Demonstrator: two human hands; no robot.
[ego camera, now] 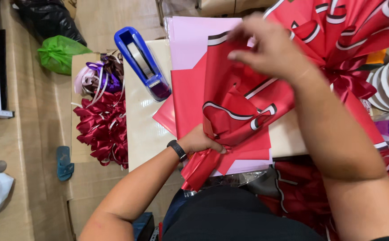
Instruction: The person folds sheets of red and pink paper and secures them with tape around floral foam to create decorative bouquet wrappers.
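Right hand (266, 47) at 12 o'clock fans the red wrap (237, 96); left hand (199, 142) pinches its gathered base (ribbon (199, 167) already on, still shaping).

We see a blue tape dispenser (143, 62) on the bench (143, 129), dark red ribbon bows (103, 129) beside it, and a green bag (59, 52) on the floor.
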